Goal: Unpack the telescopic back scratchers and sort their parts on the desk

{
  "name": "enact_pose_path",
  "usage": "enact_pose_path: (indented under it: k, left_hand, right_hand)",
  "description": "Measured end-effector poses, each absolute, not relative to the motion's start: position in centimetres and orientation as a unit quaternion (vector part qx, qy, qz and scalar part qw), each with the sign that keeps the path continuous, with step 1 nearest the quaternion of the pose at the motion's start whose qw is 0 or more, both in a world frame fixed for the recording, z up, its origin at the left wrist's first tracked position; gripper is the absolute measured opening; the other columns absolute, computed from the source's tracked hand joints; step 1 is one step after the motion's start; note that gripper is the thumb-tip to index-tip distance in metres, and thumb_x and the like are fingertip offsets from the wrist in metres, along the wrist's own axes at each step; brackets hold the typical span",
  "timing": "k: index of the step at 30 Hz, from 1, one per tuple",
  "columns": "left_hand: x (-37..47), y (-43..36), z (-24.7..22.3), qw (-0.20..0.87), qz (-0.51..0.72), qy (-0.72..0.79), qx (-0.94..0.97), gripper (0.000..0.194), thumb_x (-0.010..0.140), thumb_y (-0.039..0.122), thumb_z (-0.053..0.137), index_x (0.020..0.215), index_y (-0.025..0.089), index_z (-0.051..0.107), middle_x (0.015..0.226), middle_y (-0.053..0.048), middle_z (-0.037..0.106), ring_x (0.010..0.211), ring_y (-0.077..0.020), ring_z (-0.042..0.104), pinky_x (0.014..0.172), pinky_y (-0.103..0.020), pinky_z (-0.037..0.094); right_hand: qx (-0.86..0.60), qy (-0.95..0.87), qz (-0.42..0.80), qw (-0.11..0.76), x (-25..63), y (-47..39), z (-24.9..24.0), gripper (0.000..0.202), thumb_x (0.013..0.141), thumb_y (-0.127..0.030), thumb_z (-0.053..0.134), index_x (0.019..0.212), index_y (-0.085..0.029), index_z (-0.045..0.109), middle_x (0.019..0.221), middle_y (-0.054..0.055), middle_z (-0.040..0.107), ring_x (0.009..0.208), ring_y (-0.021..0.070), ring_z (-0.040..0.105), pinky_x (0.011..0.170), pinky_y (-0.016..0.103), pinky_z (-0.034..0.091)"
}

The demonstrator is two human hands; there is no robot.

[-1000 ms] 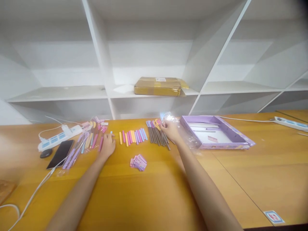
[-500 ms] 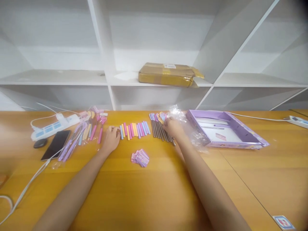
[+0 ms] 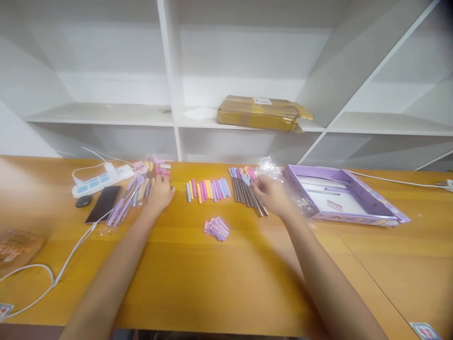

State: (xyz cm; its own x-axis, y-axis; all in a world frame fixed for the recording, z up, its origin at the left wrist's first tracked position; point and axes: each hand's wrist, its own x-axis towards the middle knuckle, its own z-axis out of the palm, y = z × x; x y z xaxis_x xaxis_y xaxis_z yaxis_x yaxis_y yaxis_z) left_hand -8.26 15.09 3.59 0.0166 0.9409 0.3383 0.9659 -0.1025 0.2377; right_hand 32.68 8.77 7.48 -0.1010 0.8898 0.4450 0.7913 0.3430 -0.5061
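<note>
My left hand (image 3: 161,192) lies over the right side of the bagged utensils (image 3: 122,204) with purple, blue and pink handles; its fingertips are partly hidden. My right hand (image 3: 272,192) is at the right edge of the fanned metal rods (image 3: 244,191) with coloured fork-like tops, its fingers bent near a light blue top; whether it grips one is unclear. Between the hands, a row of short coloured sticks (image 3: 208,190) in blue, yellow, pink and purple lies on the table. A small pile of pink cards (image 3: 217,228) sits in front of the row.
A purple box tray (image 3: 361,218) stands at right, with crumpled clear plastic (image 3: 271,169) beside it. At left are a power strip (image 3: 102,181), a phone (image 3: 104,204) and white cables. A taped carton (image 3: 260,114) rests on the shelf behind.
My left hand has moved left, from beside the stick row to the bagged utensils. My right hand has shifted slightly outward from the rod tops. The view has shifted left.
</note>
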Motion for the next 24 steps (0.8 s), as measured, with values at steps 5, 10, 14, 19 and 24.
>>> enact_pose_path:
  k: [5,10,14,19,24]
  left_hand:
    - [-9.0,15.0,3.3,0.017,-0.149,-0.696,-0.702,0.052,0.085,0.019,0.066,0.133,0.002,0.055,0.128,-0.029,0.059,0.129,-0.0442,0.055,0.108,-0.053,0.044]
    - [-9.0,14.9,4.7,-0.048,-0.116,-0.701,-0.702,0.045,0.080,0.009,0.063,0.125,0.003,0.056,0.116,-0.028,0.067,0.115,-0.0393,0.067,0.097,-0.044,0.051]
    - [-8.8,12.6,7.2,-0.153,-0.112,-0.650,-0.736,0.028,0.092,0.022,0.057,0.118,0.013,0.061,0.106,-0.015,0.073,0.102,-0.0321,0.072,0.087,-0.038,0.054]
    - [-6.0,4.3,7.9,-0.424,-0.094,-0.422,-0.796,0.039,0.094,0.026,0.054,0.133,0.021,0.057,0.121,-0.007,0.070,0.105,-0.0225,0.067,0.091,-0.033,0.054]
    - [-2.3,-1.1,5.5,-0.738,-0.073,-0.217,-0.634,0.047,0.085,0.018,0.065,0.132,0.021,0.057,0.098,-0.002,0.065,0.084,-0.0164,0.060,0.078,-0.028,0.049]
  right_hand:
    - [-0.505,-0.775,0.093,0.369,29.7,3.7,3.3,0.029,0.103,-0.030,0.052,0.075,-0.023,0.049,0.071,0.000,0.058,0.062,0.0155,0.053,0.063,0.028,0.037]
    - [-0.475,-0.799,0.097,0.355,29.0,2.3,1.6,0.032,0.104,-0.029,0.051,0.074,-0.023,0.048,0.071,0.001,0.057,0.062,0.0158,0.052,0.063,0.029,0.037]
    - [-0.497,-0.763,0.125,0.394,29.2,2.3,2.1,0.034,0.105,-0.035,0.051,0.073,-0.023,0.048,0.069,0.001,0.054,0.061,0.0159,0.050,0.062,0.030,0.037]
    - [-0.471,-0.617,0.441,0.451,26.9,1.0,2.6,0.041,0.100,-0.059,0.057,0.121,-0.024,0.052,0.082,-0.001,0.064,0.055,0.0140,0.056,0.046,0.024,0.039]
    - [-0.426,-0.558,0.591,0.398,24.2,-0.8,3.3,0.049,0.089,-0.063,0.075,0.106,-0.022,0.056,0.056,-0.010,0.053,0.038,0.0089,0.043,0.034,0.019,0.031]
